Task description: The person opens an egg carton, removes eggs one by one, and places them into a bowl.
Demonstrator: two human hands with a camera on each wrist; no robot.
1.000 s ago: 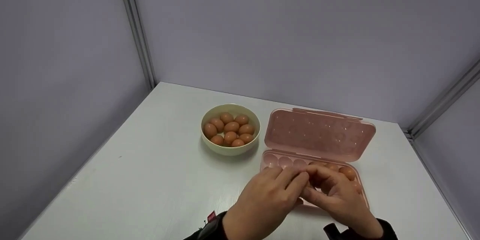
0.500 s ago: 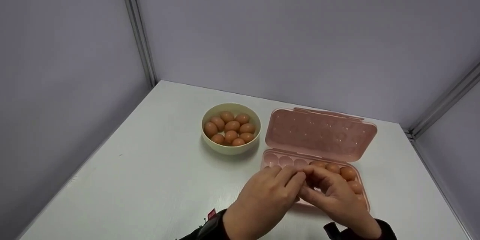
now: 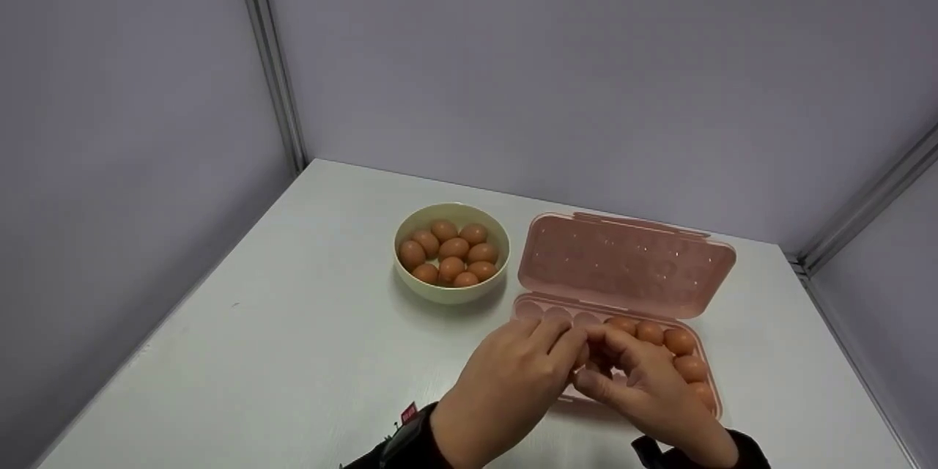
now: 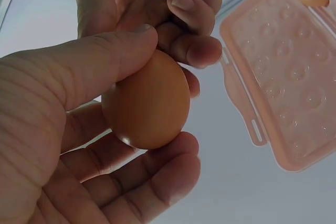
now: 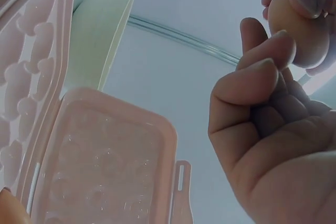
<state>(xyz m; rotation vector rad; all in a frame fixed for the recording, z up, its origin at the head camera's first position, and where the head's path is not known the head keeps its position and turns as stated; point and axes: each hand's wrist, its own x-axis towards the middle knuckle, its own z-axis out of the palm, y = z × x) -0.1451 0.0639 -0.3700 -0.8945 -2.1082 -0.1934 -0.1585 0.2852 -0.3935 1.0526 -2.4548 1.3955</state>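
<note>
Watching the left hand (image 3: 509, 381) pinch one egg (image 4: 149, 100) in its fingers, up near the opened pink carton (image 3: 623, 264). Right hand (image 3: 652, 385) is just beside that egg, fingers loosely curled. Cream bowl (image 3: 448, 296) of eggs (image 3: 453, 248) sits left on the desk (image 3: 293, 322).

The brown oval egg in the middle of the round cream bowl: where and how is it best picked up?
Probably pinch the brown oval egg by its rounded sides, coming from above. The round cream bowl is open on top and the egg's upper face shows, while neighbouring brown eggs crowd it sideways.
</note>
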